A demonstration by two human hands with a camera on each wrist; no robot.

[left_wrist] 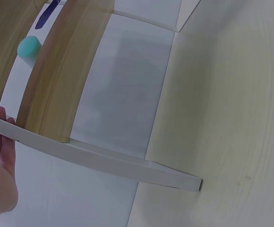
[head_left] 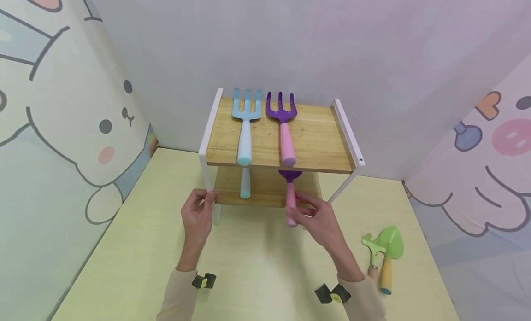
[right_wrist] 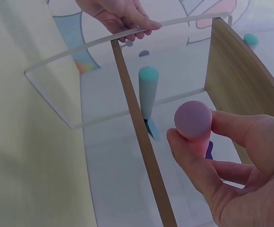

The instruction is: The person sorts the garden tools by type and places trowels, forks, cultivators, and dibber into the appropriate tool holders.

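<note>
A two-tier shelf (head_left: 319,137) with wooden boards and a white frame stands in the middle. My left hand (head_left: 197,217) grips the shelf's left white post, thumb in front, near the lower board (head_left: 230,197). My right hand (head_left: 317,222) pinches the pink handle (right_wrist: 193,120) of a purple-headed garden tool (head_left: 291,194) at the lower tier. Its handle sticks out past the front edge, and the upper board hides most of its head. To its left on that tier lies a tool with a pale blue handle (head_left: 245,185), its head mostly hidden.
On the upper board lie a light blue hand fork (head_left: 246,137) and a purple hand fork (head_left: 286,139) with pink handle, tines pointing back. A green rake (head_left: 374,247) and a green trowel (head_left: 392,242) lie on the table at right. Printed cloth walls surround the table.
</note>
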